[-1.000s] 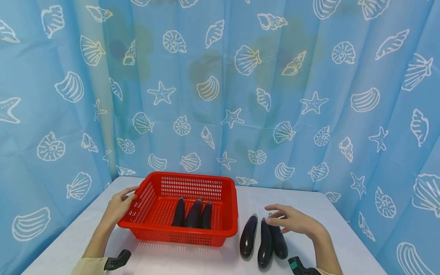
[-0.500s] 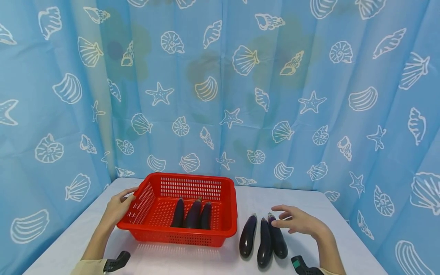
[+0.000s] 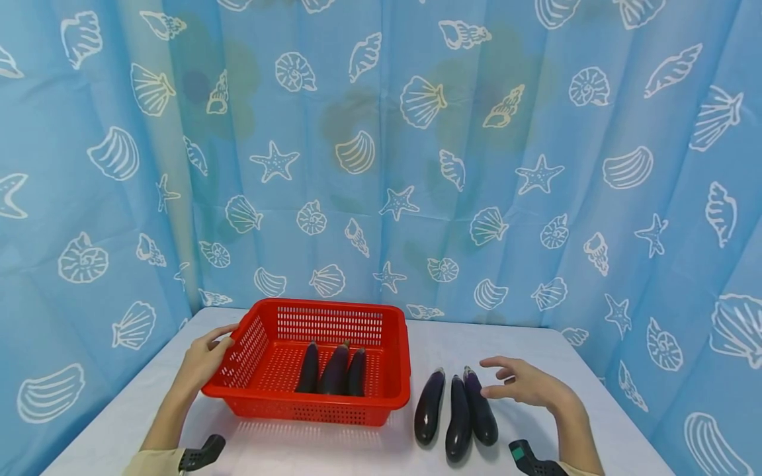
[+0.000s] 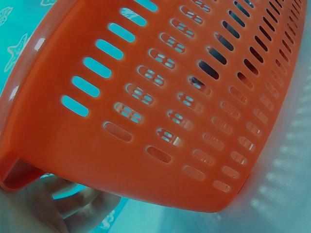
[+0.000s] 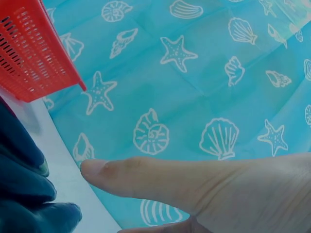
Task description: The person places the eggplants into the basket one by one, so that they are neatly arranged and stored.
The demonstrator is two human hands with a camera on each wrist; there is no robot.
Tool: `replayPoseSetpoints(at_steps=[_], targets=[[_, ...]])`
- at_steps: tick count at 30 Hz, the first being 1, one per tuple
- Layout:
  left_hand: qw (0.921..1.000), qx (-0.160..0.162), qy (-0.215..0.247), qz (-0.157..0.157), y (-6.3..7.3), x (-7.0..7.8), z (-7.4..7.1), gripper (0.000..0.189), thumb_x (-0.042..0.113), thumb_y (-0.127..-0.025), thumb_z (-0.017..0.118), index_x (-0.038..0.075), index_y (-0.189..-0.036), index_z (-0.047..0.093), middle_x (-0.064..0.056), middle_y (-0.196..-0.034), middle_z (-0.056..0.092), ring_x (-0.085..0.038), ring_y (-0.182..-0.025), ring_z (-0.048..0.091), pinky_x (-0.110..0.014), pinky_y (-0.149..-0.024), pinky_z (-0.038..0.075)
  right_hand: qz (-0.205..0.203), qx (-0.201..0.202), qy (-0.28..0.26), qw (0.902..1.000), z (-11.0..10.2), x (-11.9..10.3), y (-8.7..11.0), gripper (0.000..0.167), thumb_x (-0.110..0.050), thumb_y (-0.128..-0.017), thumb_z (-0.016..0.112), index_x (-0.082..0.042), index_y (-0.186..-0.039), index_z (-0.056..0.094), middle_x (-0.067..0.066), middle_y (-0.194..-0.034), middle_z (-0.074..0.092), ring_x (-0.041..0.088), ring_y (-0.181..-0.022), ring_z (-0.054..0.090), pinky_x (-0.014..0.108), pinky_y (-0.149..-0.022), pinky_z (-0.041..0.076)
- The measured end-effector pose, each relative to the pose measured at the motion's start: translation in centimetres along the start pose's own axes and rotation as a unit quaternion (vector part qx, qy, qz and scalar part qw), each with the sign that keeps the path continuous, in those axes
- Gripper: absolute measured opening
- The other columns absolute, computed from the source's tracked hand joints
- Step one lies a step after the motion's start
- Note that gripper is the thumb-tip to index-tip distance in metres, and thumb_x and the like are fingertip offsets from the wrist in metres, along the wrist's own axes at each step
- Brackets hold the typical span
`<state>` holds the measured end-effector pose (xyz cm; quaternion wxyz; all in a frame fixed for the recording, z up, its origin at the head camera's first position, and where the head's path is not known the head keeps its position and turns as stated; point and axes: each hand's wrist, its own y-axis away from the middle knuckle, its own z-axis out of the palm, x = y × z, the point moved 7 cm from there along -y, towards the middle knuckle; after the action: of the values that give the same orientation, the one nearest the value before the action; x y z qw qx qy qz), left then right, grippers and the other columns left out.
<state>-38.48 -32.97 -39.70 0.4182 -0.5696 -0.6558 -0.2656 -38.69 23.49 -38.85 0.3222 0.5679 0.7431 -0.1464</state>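
At the left end of the red basket [image 3: 256, 395], the left hand [image 3: 205, 357] pinches the rim, thumb and fingers bent round it. Three basket eggplants [image 3: 335, 375] lie side by side on its floor, stems toward the curtain [image 3: 357, 165]. Right of the basket, three loose eggplants [image 3: 458, 423] lie on the white table [image 3: 309, 456], stems also pointing away. Just beside the rightmost, the right hand [image 3: 524, 383] hovers, thumb and fingers spread, holding nothing.
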Motion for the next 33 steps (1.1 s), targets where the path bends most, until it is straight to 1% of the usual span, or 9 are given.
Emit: replayPoseSetpoints(at_steps=[6,11,16,19,26,29,33], targets=[[1.0,-0.002,0.006,-0.001,0.0,-0.1,0.1,0.052,0.029,-0.103,0.042,0.007,-0.15,0.038,-0.034,-0.138,0.049,-0.036,-0.101,0.068,-0.04,-0.074,0.062,0.01,0.006,0.011,0.9999,0.0,0.4,0.0,0.069,-0.038,-0.083,0.076,-0.008,-0.14,0.049,0.03,-0.131,0.055,0.037,-0.111,0.059,0.058,-0.089,0.054],[1.0,-0.003,0.005,0.0,0.1,-0.1,0.1,0.052,0.029,-0.103,0.042,0.007,-0.15,0.038,-0.034,-0.139,0.049,-0.037,-0.102,0.068,-0.04,-0.074,0.062,0.016,-0.001,0.009,0.9998,0.2,0.8,-0.2,0.068,-0.034,-0.084,0.076,-0.008,-0.14,0.05,0.03,-0.13,0.055,0.035,-0.109,0.061,0.058,-0.089,0.054],[1.0,-0.003,0.004,0.0,0.1,0.0,0.1,0.052,0.029,-0.103,0.042,0.007,-0.15,0.038,-0.034,-0.14,0.049,-0.039,-0.105,0.067,-0.041,-0.075,0.062,0.008,-0.018,-0.01,0.9998,0.7,0.7,-0.2,0.069,-0.032,-0.085,0.075,-0.004,-0.141,0.047,0.033,-0.131,0.053,0.037,-0.11,0.061,0.059,-0.087,0.055],[1.0,-0.002,0.004,0.002,0.1,0.0,0.1,0.052,0.029,-0.103,0.042,0.007,-0.15,0.038,-0.034,-0.139,0.049,-0.038,-0.102,0.068,-0.04,-0.074,0.062,0.003,-0.029,-0.021,0.9994,1.1,0.7,-0.4,0.067,-0.029,-0.086,0.074,-0.003,-0.141,0.047,0.034,-0.131,0.052,0.04,-0.111,0.06,0.06,-0.087,0.055],[1.0,-0.002,0.003,0.002,0.2,0.0,0.0,0.052,0.029,-0.103,0.042,0.007,-0.15,0.038,-0.034,-0.137,0.05,-0.033,-0.098,0.069,-0.039,-0.073,0.062,0.027,-0.026,-0.006,0.9993,2.1,1.1,-1.1,0.063,-0.026,-0.084,0.076,-0.008,-0.139,0.051,0.03,-0.128,0.056,0.034,-0.104,0.064,0.052,-0.082,0.058],[1.0,-0.002,0.002,-0.003,0.1,-0.1,0.0,0.052,0.029,-0.102,0.043,0.007,-0.15,0.038,-0.034,-0.136,0.051,-0.031,-0.096,0.069,-0.038,-0.073,0.062,0.027,-0.035,-0.002,0.999,2.4,1.2,-1.3,0.064,-0.025,-0.084,0.076,-0.007,-0.139,0.05,0.028,-0.126,0.057,0.032,-0.103,0.065,0.051,-0.081,0.059],[1.0,-0.001,0.0,-0.001,0.1,0.0,0.0,0.052,0.029,-0.102,0.042,0.007,-0.15,0.038,-0.034,-0.133,0.053,-0.026,-0.092,0.069,-0.037,-0.072,0.062,0.029,-0.04,-0.001,0.9988,2.6,1.0,-1.5,0.063,-0.024,-0.084,0.076,-0.007,-0.139,0.05,0.027,-0.125,0.057,0.032,-0.102,0.065,0.05,-0.08,0.059]])
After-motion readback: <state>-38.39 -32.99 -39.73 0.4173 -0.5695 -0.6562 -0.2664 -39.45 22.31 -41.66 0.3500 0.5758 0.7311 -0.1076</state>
